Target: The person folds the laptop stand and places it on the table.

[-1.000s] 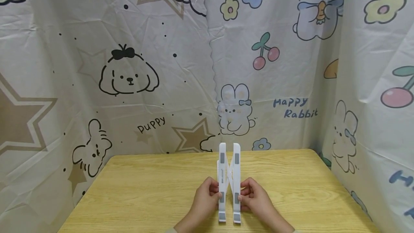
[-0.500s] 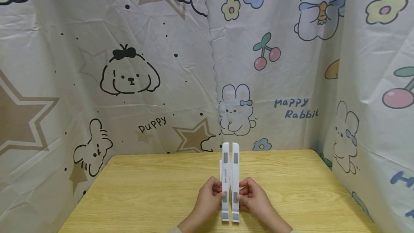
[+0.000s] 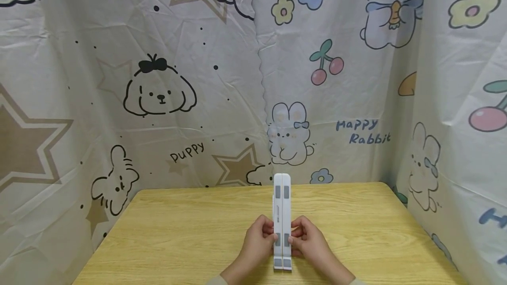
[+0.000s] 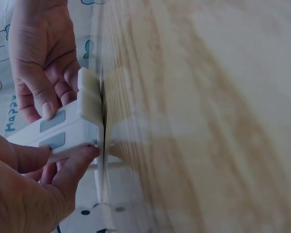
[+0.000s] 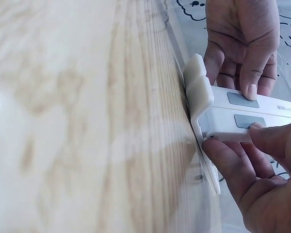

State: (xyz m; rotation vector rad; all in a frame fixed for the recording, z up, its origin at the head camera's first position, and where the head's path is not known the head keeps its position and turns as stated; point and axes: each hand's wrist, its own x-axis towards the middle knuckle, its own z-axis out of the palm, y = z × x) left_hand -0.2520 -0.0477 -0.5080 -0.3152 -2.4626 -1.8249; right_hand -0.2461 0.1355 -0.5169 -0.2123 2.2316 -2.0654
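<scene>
A white folding laptop stand (image 3: pixel 282 214) is held in front of me, its two long bars side by side and touching. Grey rubber pads (image 5: pixel 242 99) line the bars, and raised lips (image 4: pixel 89 99) stick up at the near end. My left hand (image 3: pixel 257 242) pinches the left bar, thumb on a grey pad and fingers behind. On the other side my right hand (image 3: pixel 310 240) grips the right bar in the same way. Both wrist views show the lipped end close to the tabletop; the stand's back is mostly hidden.
Under the stand spreads a yellow wood-grain table (image 3: pixel 178 232). A pale cloth (image 3: pixel 222 78) with printed puppies, rabbits and flowers hangs behind the far edge and along both sides.
The two bars have come together from spread apart, closing the gap and hiding the crossed links between them. Both hands have drawn nearer each other, still gripping the laptop stand.
</scene>
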